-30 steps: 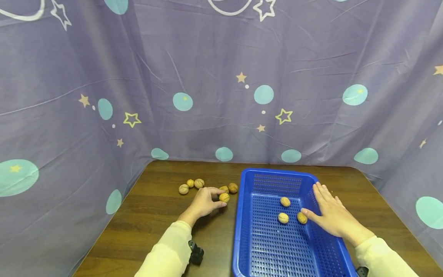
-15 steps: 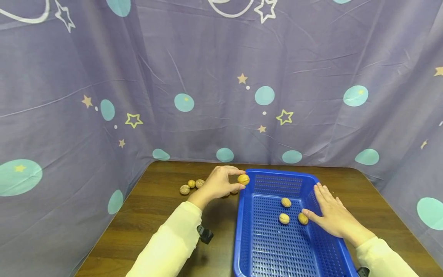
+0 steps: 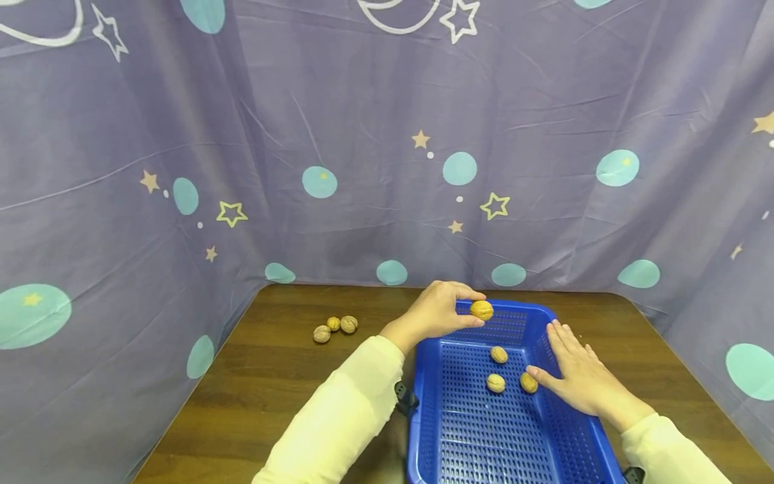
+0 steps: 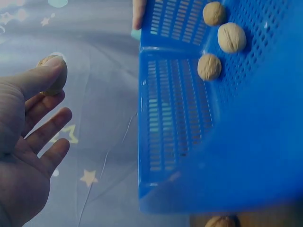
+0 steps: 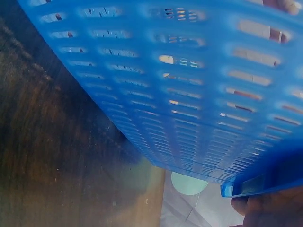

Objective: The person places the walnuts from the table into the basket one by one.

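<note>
My left hand (image 3: 437,310) pinches a walnut (image 3: 482,310) between thumb and fingertips, above the far end of the blue plastic basket (image 3: 414,430). In the left wrist view the walnut (image 4: 58,84) sits partly behind the thumb, the other fingers loosely spread. My right hand (image 3: 577,373) rests on the basket's right rim, fingers straight along it and thumb on the inner side. Three walnuts lie on the basket floor: one far (image 3: 498,354), one nearer (image 3: 496,383), and one by the right thumb (image 3: 529,382).
On the brown wooden table (image 3: 254,390), a cluster of three walnuts (image 3: 334,324) lies left of the basket. Another walnut (image 4: 220,222) shows at the bottom of the left wrist view. A patterned purple curtain (image 3: 363,222) hangs behind the table.
My left hand has lifted the walnut off the table and carried it right, over the basket's far end. My right hand has stayed on the rim.
</note>
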